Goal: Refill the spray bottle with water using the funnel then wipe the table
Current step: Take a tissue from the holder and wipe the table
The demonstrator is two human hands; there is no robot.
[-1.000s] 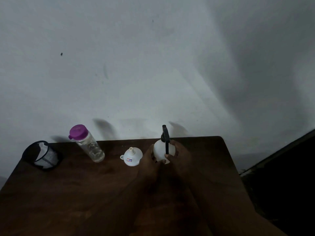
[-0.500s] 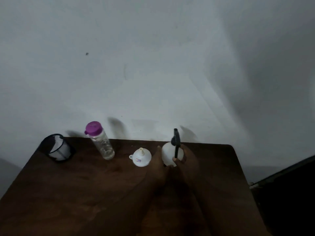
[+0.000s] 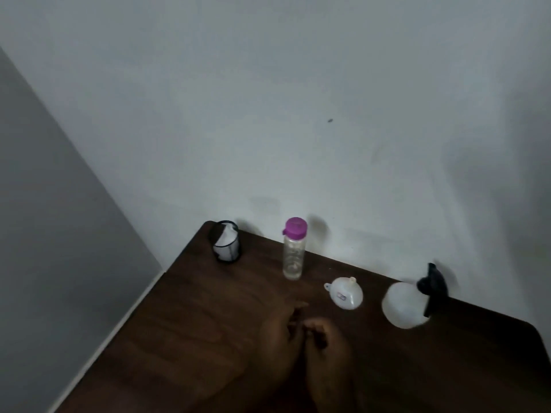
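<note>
A white spray bottle [image 3: 404, 305] with a black trigger head stands at the right of the dark wooden table [image 3: 185, 323], untouched. A white funnel [image 3: 346, 295] lies upside down, spout up, left of it. A clear water bottle [image 3: 293, 251] with a purple cap stands further left near the wall. My left hand [image 3: 283, 332] and my right hand [image 3: 322, 338] hover close together over the table's middle, in front of the funnel, fingers loosely curled, holding nothing. The dim light hides finger detail.
A black mesh cup [image 3: 225, 245] with white cloth or paper inside stands at the table's far left corner. The table sits against a white wall; its left edge drops to a grey floor.
Both hands have let go of the spray bottle and moved left and toward me. The view has swung left, so the objects now sit further right in the frame.
</note>
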